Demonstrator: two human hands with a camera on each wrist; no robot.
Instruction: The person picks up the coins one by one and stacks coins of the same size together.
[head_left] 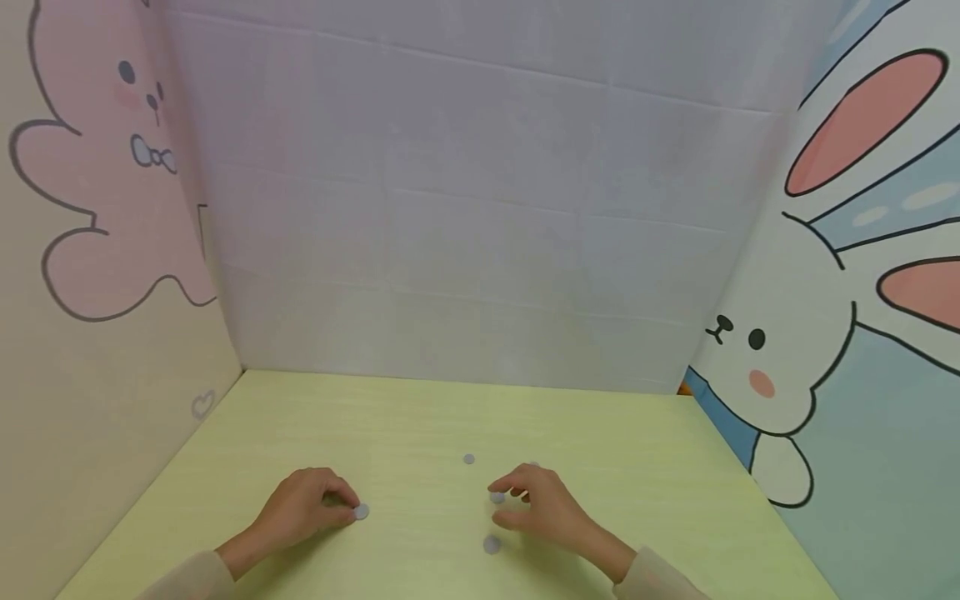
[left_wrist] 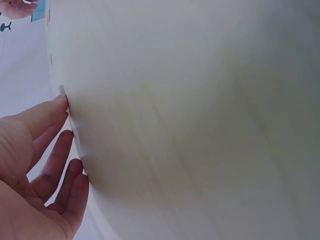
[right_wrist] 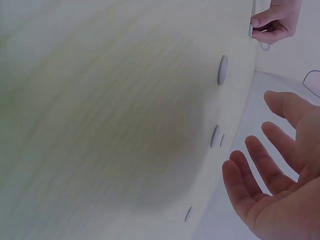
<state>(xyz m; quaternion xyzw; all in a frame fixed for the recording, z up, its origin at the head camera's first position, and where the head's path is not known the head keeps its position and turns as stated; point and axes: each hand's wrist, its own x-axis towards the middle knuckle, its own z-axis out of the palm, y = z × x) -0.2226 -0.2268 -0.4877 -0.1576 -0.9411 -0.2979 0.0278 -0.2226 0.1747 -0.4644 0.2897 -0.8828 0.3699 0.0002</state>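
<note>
My left hand is low on the left of the yellow tabletop, its thumb and index finger pinching the edge of a small grey round disc. The left wrist view shows the same disc edge-on at the fingertips. My right hand hovers over the table with fingers apart, holding nothing. Around it lie more grey discs: one partly behind the fingers, a nearer disc below the thumb, a farther disc, and another disc mostly hidden behind the hand. Whether they are coins cannot be told.
The yellow tabletop ends at a pale back sheet. A side panel with a pink cartoon animal stands at left, and one with a white rabbit at right.
</note>
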